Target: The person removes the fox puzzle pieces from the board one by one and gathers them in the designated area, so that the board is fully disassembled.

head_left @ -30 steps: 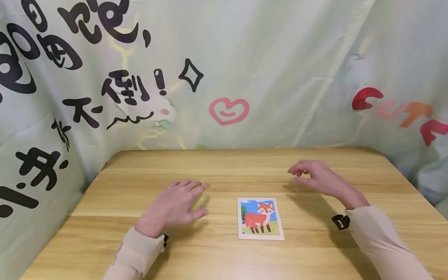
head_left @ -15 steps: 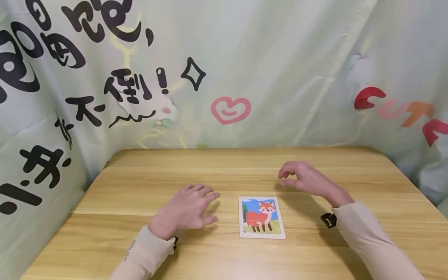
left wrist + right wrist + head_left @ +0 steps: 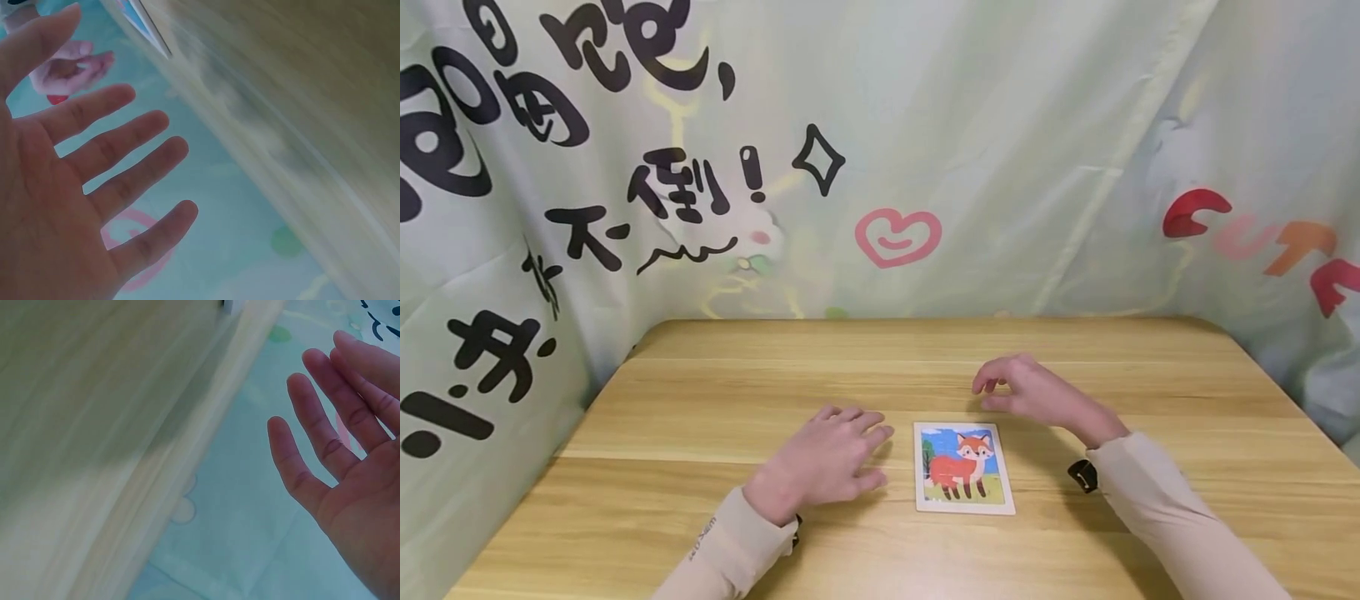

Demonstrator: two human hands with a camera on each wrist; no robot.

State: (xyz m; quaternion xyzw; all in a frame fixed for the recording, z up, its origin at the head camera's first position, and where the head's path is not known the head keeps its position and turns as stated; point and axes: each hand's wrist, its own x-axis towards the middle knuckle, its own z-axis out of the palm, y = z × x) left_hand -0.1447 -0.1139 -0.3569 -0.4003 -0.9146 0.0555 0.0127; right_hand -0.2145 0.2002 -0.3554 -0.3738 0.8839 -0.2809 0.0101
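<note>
A fox picture puzzle (image 3: pixel 964 468) in a thin white frame lies flat on the wooden table, face up, between my two hands. Just left of it hovers my left hand (image 3: pixel 823 458), fingers spread and holding nothing. My right hand (image 3: pixel 1037 393) is over the table beyond the puzzle's upper right corner, its fingers loosely bent with nothing in them. In the left wrist view, the left hand (image 3: pixel 81 169) shows an open palm, and an edge of the puzzle (image 3: pixel 147 28) appears at the top. The right wrist view shows the right hand (image 3: pixel 350 431) with relaxed fingers.
The wooden table (image 3: pixel 700 400) reaches back to a pale green fabric backdrop (image 3: pixel 1000 150) with black lettering and a pink heart. A black band (image 3: pixel 1083 476) sits at the right wrist, beside the beige sleeve (image 3: pixel 1157 500).
Both hands have moved inward, the left one rightward and the right one leftward and slightly nearer, toward the puzzle. The puzzle stays on the table; the whole view shifts slightly.
</note>
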